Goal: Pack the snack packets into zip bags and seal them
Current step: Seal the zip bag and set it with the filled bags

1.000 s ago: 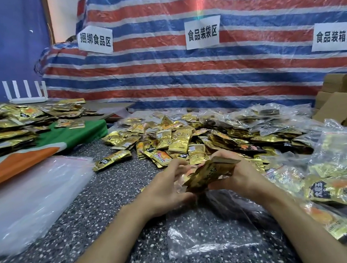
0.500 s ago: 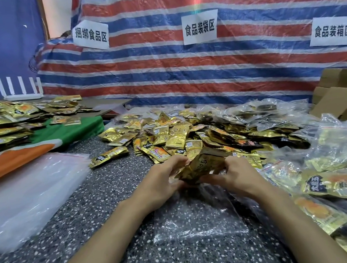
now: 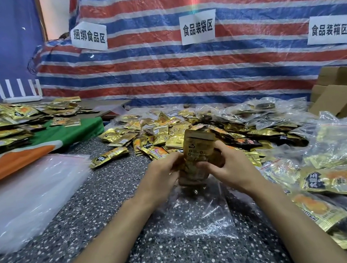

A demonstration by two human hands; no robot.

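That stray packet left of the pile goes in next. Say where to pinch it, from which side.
Probably the lone packet by its left end, from the near left: it lies flat, long side across the table, apart from the pile, bare surface around that end.

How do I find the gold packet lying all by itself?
Find the speckled table. Left of the big pile of gold packets, between it and the stack of clear bags, one packet lies flat. Unlike its neighbours, it sits apart from the heap.

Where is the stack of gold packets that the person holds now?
In the head view the stack of gold packets stands at centre, gripped between the left hand and right hand, above the clear zip bag.
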